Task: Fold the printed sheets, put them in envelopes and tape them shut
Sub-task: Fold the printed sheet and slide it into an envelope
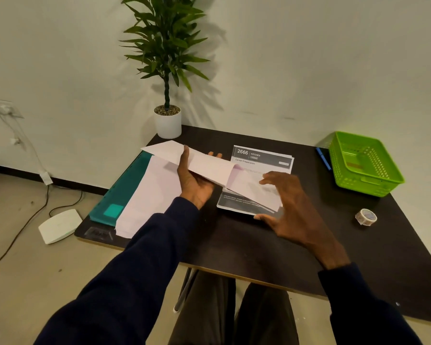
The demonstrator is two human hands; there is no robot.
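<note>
My left hand (193,176) grips a long white envelope (204,163), held up above the dark table (246,245), thumb on top and fingers behind. A folded white sheet (254,185) sticks out of the envelope's right end. My right hand (288,206) hovers over that sheet with fingers spread and lightly curled, fingertips at its edge. Below lies a stack of printed sheets (263,158) headed "2666 KITCHEN". A pile of white envelopes (147,195) lies at the left. A tape roll (365,216) sits to the right.
A teal folder (121,192) lies under the envelope pile at the table's left edge. A green plastic basket (363,163) and a blue pen (323,158) are at the back right. A potted plant (167,123) stands at the back corner. A white box (59,225) and cables lie on the floor.
</note>
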